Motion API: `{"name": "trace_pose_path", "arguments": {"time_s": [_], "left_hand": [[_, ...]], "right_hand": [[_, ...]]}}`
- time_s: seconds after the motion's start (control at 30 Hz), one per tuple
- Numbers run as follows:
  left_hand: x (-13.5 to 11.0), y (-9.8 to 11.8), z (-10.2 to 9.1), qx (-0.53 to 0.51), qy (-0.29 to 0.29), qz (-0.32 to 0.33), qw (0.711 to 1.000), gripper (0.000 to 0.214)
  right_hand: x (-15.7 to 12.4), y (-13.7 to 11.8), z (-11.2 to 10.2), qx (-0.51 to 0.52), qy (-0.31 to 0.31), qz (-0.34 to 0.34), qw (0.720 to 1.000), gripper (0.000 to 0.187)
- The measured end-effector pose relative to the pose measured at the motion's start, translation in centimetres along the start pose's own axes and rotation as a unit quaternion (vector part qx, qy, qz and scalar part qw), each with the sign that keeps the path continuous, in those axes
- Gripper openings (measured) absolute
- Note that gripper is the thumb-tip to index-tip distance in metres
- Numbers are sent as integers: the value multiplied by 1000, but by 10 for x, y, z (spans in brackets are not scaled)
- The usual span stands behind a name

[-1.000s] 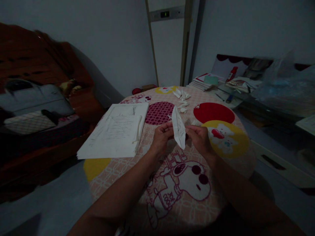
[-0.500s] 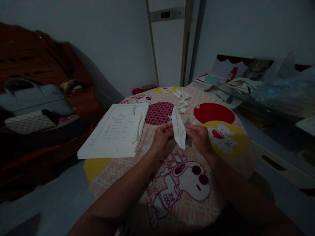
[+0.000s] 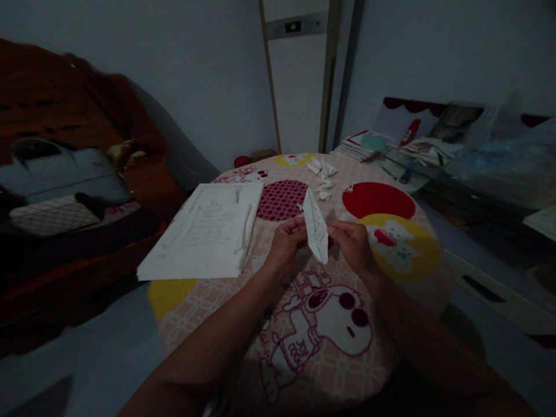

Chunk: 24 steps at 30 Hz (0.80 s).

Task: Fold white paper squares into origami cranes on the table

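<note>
A narrow, pointed piece of folded white paper (image 3: 315,225) is held upright above the round table (image 3: 243,341). My left hand (image 3: 285,243) pinches its left edge and my right hand (image 3: 354,243) pinches its right edge, fingers closed on both sides. The table wears a pink cloth with a cartoon dog and coloured circles. Several small folded white paper pieces (image 3: 322,175) lie at the far side of the table, beyond the held paper.
A stack of white printed sheets (image 3: 206,230) lies on the table's left. A dark wooden sofa with a grey bag (image 3: 61,174) stands at the left. At the right a low shelf (image 3: 434,168) carries books, a red bottle and plastic bags. A white appliance stands by the far wall.
</note>
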<state>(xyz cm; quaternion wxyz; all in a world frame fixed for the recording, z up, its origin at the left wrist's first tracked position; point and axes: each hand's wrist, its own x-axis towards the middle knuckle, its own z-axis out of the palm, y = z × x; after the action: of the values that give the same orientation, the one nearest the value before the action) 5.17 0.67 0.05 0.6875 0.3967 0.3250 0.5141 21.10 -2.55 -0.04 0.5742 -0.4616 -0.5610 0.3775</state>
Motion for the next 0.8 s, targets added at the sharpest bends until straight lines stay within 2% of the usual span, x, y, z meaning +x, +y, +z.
{"name": "trace_pose_path", "arguments": {"time_s": [0.37,0.7,0.8], "left_hand": [[-1,2,2,13,26,28,999,45],[-1,1,1,17,21,43,999,42],[-1,1,1,11,15,41,999,40]], "right_hand": [[0,-2,2,7,6,12,1000,22],[0,0,1,54,-15,22,998,25],[2,2,2,95,-13,53,994,21]]}}
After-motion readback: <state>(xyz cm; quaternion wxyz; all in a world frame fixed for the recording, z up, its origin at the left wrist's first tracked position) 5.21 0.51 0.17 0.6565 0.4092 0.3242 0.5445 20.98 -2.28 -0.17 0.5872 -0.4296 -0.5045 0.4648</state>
